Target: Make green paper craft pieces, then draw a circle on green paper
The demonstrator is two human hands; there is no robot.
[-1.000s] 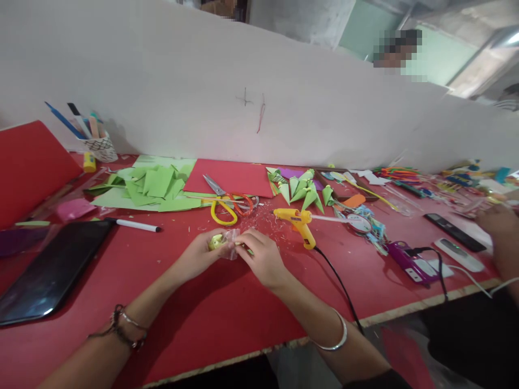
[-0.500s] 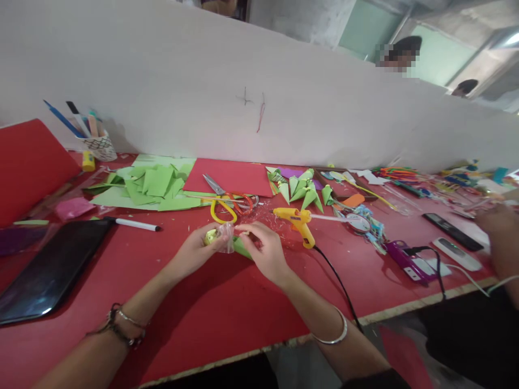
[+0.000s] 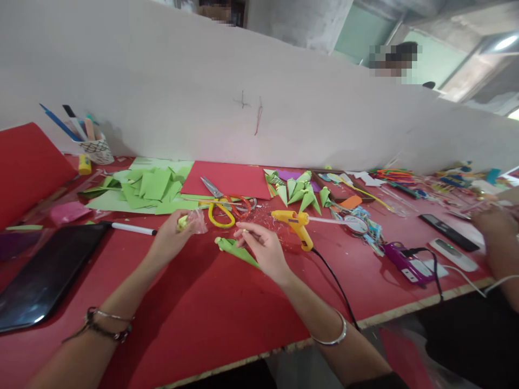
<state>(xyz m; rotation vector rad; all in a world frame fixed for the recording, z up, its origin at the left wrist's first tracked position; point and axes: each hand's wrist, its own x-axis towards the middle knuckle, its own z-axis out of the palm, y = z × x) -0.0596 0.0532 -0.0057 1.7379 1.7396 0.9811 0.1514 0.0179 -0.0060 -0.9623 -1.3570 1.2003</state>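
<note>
My left hand point(image 3: 168, 237) is closed around a small clear plastic bag point(image 3: 197, 221) with pale yellow bits inside. Pinched between the fingertips of my right hand point(image 3: 264, 249) is a tiny pale yellow piece point(image 3: 245, 231). Below and left of that hand, a rolled green paper cone point(image 3: 239, 250) lies on the red table point(image 3: 211, 319), partly hidden by the hand. Yellow-handled scissors point(image 3: 221, 212) rest just beyond, between my hands. To the right sits a yellow glue gun point(image 3: 298, 224) with a clear stick in its back.
Green paper pieces point(image 3: 156, 186), a red sheet point(image 3: 227, 180) and finished green cones point(image 3: 302, 192) lie toward the white partition point(image 3: 182, 97). A black tablet point(image 3: 48, 270) is at left. A purple power strip point(image 3: 409, 265) and another person's hand point(image 3: 497, 224) are at right.
My left hand has moved left with the bag, away from my right hand. The green cone's tip now shows between them.
</note>
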